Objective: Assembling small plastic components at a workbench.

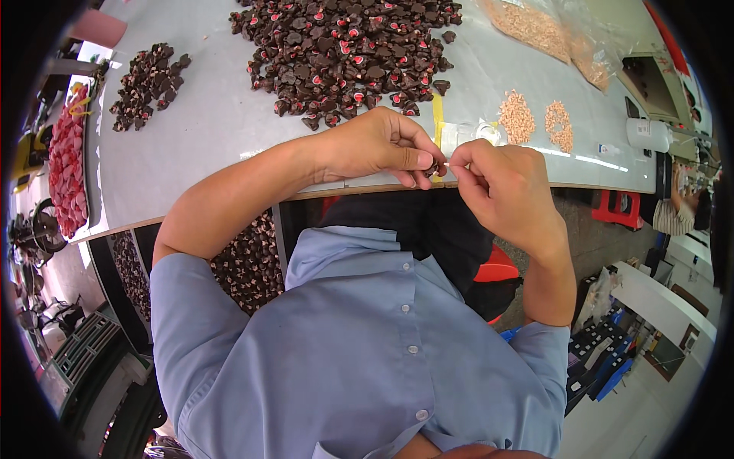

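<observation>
My left hand [382, 149] is closed at the table's front edge, its thumb and fingers pinching a small dark brown moulded piece [433, 170]. Right beside it, my right hand [501, 180] is closed in a pinch. A tiny whitish tip [449, 163] shows at its fingertips, against the brown piece; what it belongs to is too small to tell. Beyond the hands spreads a large heap of dark brown pieces [344, 57], many with red spots. Two small piles of peach-coloured bits, a fuller one [517, 117] and a sparser one [559, 127], lie past my right hand.
A smaller group of brown pieces [151, 86] sits at the left. Plastic bags of peach bits [535, 34] lie far right, near a white bottle [648, 135]. A small white item [487, 132] rests by yellow tape. Beneath the table are trays of brown pieces [248, 264].
</observation>
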The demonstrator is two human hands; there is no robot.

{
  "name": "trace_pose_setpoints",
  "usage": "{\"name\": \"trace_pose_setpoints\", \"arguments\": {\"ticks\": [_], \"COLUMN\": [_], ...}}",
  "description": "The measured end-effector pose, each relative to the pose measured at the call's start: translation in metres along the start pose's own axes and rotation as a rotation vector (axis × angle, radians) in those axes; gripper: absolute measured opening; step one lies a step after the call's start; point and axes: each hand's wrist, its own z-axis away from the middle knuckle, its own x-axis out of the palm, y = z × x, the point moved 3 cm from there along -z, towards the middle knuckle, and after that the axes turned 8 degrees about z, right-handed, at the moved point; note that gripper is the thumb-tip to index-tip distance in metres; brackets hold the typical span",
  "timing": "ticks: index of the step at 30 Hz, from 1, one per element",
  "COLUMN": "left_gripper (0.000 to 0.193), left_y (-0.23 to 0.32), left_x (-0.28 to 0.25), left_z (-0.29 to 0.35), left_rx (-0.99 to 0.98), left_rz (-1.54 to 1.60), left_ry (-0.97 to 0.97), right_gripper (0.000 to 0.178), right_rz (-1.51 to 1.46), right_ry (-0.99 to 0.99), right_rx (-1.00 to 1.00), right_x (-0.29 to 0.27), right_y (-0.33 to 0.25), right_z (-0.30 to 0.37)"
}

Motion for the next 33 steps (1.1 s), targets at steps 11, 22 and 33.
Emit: {"name": "trace_pose_setpoints", "arguments": {"ticks": [11,22,33], "left_gripper": [0.023,0.020,0.018], "left_y": [-0.001,-0.001,0.002], "left_x": [-0.002,0.000,-0.006], "left_z": [0.000,0.002,0.001], "left_rx": [-0.007,-0.009,-0.046], "left_rz": [-0.005,-0.012,-0.022], "left_ry": [0.001,-0.040,-0.084], "right_gripper": [0.011,0.022,0.020], "right_rz": [0.044,-0.237,-0.390], "right_ry": [-0.041,-0.021,0.223], "right_rx": [0.004,0.293,0.371], "right_x": [0.009,0.011,0.015], "right_y": [-0.002,0.004,0.018], "right_z": [-0.002,0.001,0.018]}}
